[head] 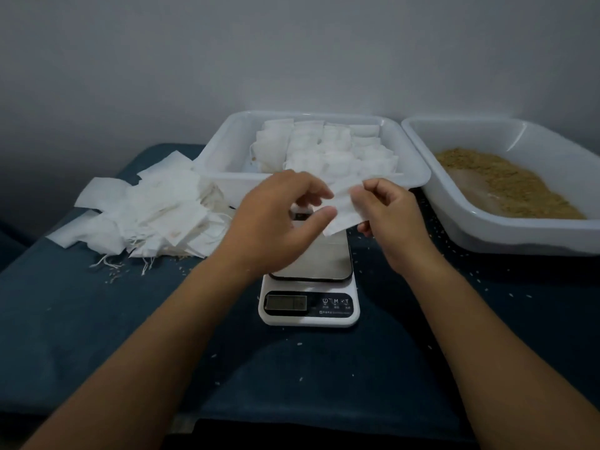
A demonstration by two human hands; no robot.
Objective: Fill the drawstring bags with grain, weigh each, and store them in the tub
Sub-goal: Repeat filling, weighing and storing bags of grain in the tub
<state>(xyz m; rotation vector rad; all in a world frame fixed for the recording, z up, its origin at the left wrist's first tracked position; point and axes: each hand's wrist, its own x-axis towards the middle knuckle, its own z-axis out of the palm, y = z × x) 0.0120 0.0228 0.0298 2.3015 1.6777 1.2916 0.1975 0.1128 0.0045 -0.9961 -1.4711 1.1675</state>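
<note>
The right hand (384, 207) pinches 1 empty drawstring bag (344, 207); the left hand (279, 206), fingers curled, seemingly grips its other edge. Thin, limp, light: hold by the mouth.

Home packing spot: cloth-covered table (81, 319), kitchen scale (310, 300), plain wall (227, 60).

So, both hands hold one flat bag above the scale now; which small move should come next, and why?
Probably pull the mouth of the bag open: it looks flat and empty between the left hand and right hand, and the grain is still in its tub.
</note>
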